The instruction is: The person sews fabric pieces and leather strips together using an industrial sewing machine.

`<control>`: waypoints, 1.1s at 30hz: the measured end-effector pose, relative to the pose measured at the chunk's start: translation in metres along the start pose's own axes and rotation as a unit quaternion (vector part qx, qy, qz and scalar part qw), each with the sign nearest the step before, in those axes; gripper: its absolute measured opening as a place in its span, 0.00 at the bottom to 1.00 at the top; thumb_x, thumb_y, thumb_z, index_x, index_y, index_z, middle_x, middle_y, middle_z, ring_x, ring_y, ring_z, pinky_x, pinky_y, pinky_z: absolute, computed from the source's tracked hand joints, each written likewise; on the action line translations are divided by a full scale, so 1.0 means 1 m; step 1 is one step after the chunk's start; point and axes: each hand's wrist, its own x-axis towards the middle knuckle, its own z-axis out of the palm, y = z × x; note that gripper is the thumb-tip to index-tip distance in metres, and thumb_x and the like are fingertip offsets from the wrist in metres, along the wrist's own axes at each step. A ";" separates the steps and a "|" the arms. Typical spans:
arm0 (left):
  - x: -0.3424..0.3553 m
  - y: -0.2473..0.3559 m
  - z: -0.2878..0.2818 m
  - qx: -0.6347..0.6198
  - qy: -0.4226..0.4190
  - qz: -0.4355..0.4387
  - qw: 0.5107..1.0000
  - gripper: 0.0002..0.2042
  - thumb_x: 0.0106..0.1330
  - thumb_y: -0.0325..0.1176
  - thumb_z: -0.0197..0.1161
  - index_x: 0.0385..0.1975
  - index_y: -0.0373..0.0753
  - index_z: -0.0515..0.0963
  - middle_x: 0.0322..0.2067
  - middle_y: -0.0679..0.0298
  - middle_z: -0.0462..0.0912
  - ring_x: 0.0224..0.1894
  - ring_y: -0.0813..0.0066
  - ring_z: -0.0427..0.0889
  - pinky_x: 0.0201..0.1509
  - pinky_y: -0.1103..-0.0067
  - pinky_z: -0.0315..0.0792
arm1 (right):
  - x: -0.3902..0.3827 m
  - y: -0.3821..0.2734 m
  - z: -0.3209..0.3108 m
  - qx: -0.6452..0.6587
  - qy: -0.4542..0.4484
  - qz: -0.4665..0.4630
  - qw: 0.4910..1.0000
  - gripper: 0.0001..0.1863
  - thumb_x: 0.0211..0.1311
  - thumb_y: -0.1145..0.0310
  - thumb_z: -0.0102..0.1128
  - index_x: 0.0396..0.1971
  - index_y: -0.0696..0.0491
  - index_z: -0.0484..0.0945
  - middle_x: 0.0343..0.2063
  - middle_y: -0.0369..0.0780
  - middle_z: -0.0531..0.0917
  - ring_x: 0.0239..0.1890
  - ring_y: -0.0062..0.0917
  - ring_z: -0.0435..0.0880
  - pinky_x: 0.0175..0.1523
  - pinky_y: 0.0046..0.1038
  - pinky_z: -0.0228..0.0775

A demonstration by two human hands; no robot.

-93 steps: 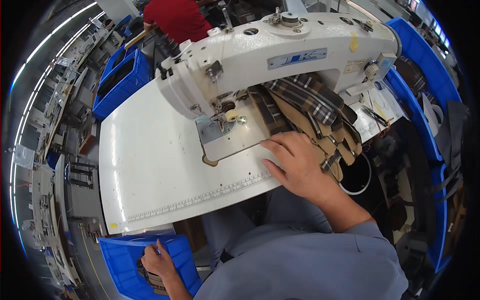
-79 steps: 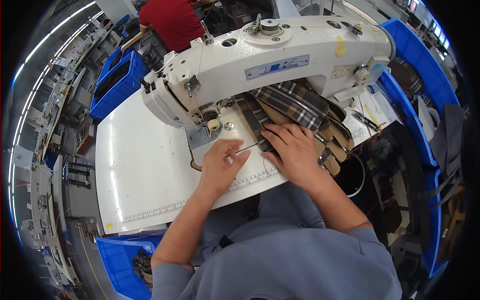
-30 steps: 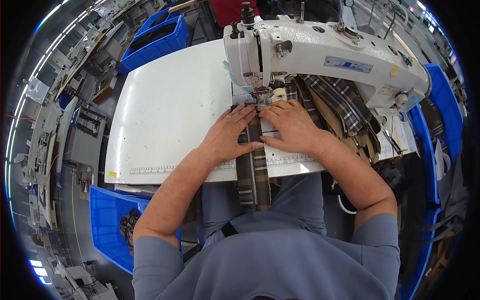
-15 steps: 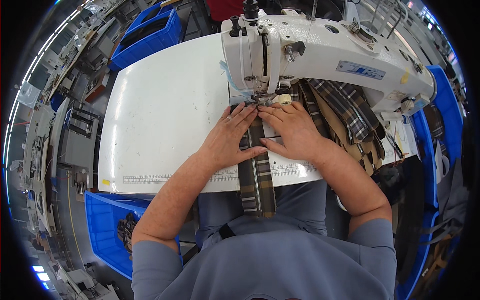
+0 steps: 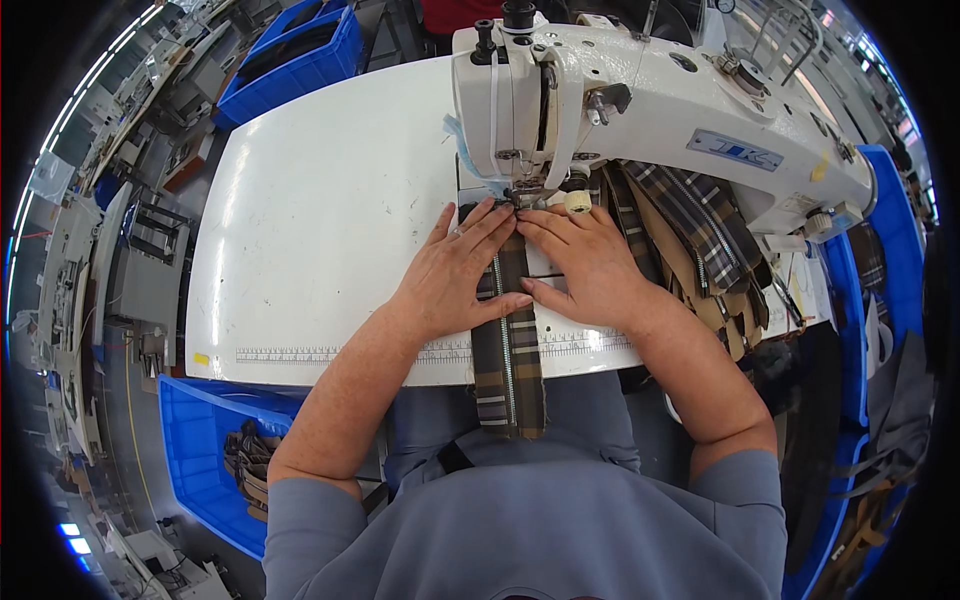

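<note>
A brown-and-black plaid fabric strip with a zipper runs under the needle area of a white sewing machine. Its near end hangs over the table's front edge toward my lap. My left hand lies flat on the strip's left side, fingers stretched toward the presser foot. On the other side, my right hand rests with extended fingers along the strip's right edge. Both sets of fingertips nearly meet just before the foot, and the thumbs point at each other across the zipper. The strip's far end is hidden by fingers and machine.
A stack of plaid zippered pieces lies under the machine arm at the right. The white table carries a printed ruler along its front. Blue bins stand at lower left, upper left and right.
The whole view has shifted slightly, and more of the lower-left bin shows. My hands keep nearly the same pose on the strip, which shows little movement.
</note>
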 end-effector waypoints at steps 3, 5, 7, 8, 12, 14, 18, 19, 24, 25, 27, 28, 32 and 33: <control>0.000 -0.002 0.004 -0.043 0.008 0.003 0.999 0.48 0.65 0.63 0.69 0.75 0.32 0.65 0.76 0.52 0.66 0.81 0.53 0.58 0.84 0.48 0.46 | 0.000 0.001 0.000 0.009 -0.003 0.005 1.000 0.32 0.61 0.50 0.68 0.58 0.58 0.81 0.58 0.42 0.83 0.57 0.37 0.77 0.66 0.42 0.66; 0.001 -0.003 0.004 -0.029 0.007 0.005 1.000 0.48 0.65 0.63 0.69 0.75 0.32 0.65 0.76 0.52 0.66 0.81 0.53 0.58 0.83 0.47 0.46 | -0.001 0.002 0.002 0.013 -0.002 0.008 1.000 0.32 0.61 0.50 0.68 0.58 0.58 0.81 0.58 0.42 0.83 0.58 0.37 0.77 0.66 0.42 0.66; 0.002 -0.001 0.003 -0.016 0.007 0.008 1.000 0.48 0.65 0.63 0.69 0.74 0.31 0.65 0.76 0.52 0.66 0.81 0.53 0.58 0.83 0.47 0.46 | -0.002 0.004 0.003 0.011 0.003 0.001 1.000 0.31 0.61 0.51 0.67 0.58 0.58 0.81 0.58 0.42 0.83 0.59 0.37 0.78 0.66 0.42 0.66; 0.002 0.000 0.002 0.002 0.010 0.010 1.000 0.47 0.64 0.62 0.69 0.74 0.31 0.66 0.76 0.52 0.66 0.81 0.54 0.58 0.83 0.47 0.47 | -0.003 0.004 0.003 0.010 0.004 0.003 1.000 0.31 0.61 0.51 0.67 0.58 0.58 0.81 0.58 0.42 0.83 0.59 0.37 0.78 0.66 0.42 0.66; 0.001 0.001 0.003 0.004 0.015 0.006 1.000 0.46 0.64 0.61 0.70 0.73 0.31 0.67 0.75 0.52 0.67 0.80 0.55 0.61 0.83 0.47 0.48 | -0.003 0.003 0.003 0.016 0.000 0.006 1.000 0.31 0.61 0.51 0.67 0.58 0.57 0.81 0.58 0.42 0.83 0.59 0.37 0.77 0.67 0.43 0.66; 0.000 0.001 0.002 -0.006 0.014 0.002 1.000 0.46 0.63 0.60 0.71 0.73 0.32 0.67 0.75 0.53 0.67 0.79 0.56 0.62 0.83 0.48 0.49 | -0.003 0.002 0.003 0.012 0.000 0.005 1.000 0.30 0.62 0.52 0.67 0.58 0.57 0.81 0.59 0.42 0.83 0.59 0.37 0.77 0.67 0.43 0.66; -0.003 0.000 0.002 -0.035 0.015 -0.003 0.999 0.45 0.62 0.57 0.73 0.72 0.32 0.69 0.74 0.52 0.69 0.78 0.55 0.65 0.83 0.50 0.51 | -0.002 0.001 0.002 0.016 -0.004 0.006 1.000 0.30 0.62 0.52 0.66 0.58 0.58 0.81 0.59 0.42 0.82 0.59 0.37 0.77 0.67 0.43 0.66; -0.002 -0.001 0.002 -0.035 0.017 -0.004 0.999 0.45 0.62 0.57 0.73 0.72 0.32 0.69 0.74 0.52 0.69 0.78 0.55 0.65 0.83 0.50 0.51 | -0.002 0.002 0.002 0.016 -0.001 0.005 1.000 0.31 0.62 0.52 0.66 0.58 0.58 0.81 0.59 0.42 0.82 0.58 0.37 0.77 0.67 0.42 0.66; -0.002 0.002 0.001 -0.092 0.043 -0.014 0.995 0.39 0.61 0.53 0.75 0.67 0.32 0.75 0.70 0.50 0.75 0.74 0.52 0.72 0.80 0.57 0.62 | -0.002 0.001 0.002 0.008 0.000 0.003 1.000 0.31 0.63 0.52 0.66 0.58 0.59 0.80 0.59 0.43 0.82 0.58 0.37 0.77 0.66 0.41 0.66; -0.001 0.003 0.000 -0.093 0.044 -0.014 0.995 0.39 0.61 0.53 0.75 0.67 0.32 0.75 0.70 0.50 0.75 0.74 0.52 0.72 0.80 0.57 0.62 | -0.002 0.002 0.003 0.006 0.000 0.003 1.000 0.31 0.63 0.52 0.66 0.59 0.60 0.80 0.60 0.43 0.82 0.58 0.37 0.77 0.66 0.41 0.65; -0.002 0.005 -0.003 -0.105 0.037 -0.023 0.994 0.37 0.61 0.51 0.76 0.65 0.33 0.78 0.68 0.50 0.77 0.73 0.51 0.74 0.79 0.58 0.65 | -0.002 0.002 0.003 0.009 -0.007 0.006 1.000 0.32 0.63 0.52 0.66 0.59 0.60 0.80 0.60 0.43 0.82 0.58 0.37 0.77 0.66 0.41 0.65; -0.002 0.004 -0.002 -0.104 0.038 -0.025 0.993 0.37 0.61 0.51 0.76 0.65 0.33 0.78 0.68 0.50 0.77 0.73 0.51 0.74 0.79 0.58 0.65 | -0.001 0.002 0.003 0.012 -0.013 0.010 1.000 0.32 0.63 0.52 0.66 0.60 0.60 0.80 0.60 0.44 0.81 0.58 0.37 0.77 0.66 0.41 0.65; -0.002 0.000 0.001 -0.115 0.055 -0.013 0.992 0.31 0.61 0.44 0.76 0.61 0.34 0.81 0.66 0.51 0.79 0.72 0.52 0.75 0.77 0.60 0.68 | 0.000 0.000 0.002 0.012 -0.019 0.010 1.000 0.32 0.63 0.52 0.66 0.60 0.60 0.80 0.61 0.43 0.81 0.57 0.37 0.77 0.67 0.41 0.65; -0.001 0.000 0.001 -0.127 0.056 -0.016 0.990 0.28 0.62 0.42 0.76 0.60 0.33 0.82 0.65 0.52 0.81 0.71 0.52 0.76 0.76 0.61 0.69 | 0.000 0.001 0.001 0.009 -0.018 0.012 1.000 0.32 0.63 0.53 0.65 0.60 0.59 0.80 0.61 0.43 0.81 0.57 0.37 0.77 0.67 0.41 0.65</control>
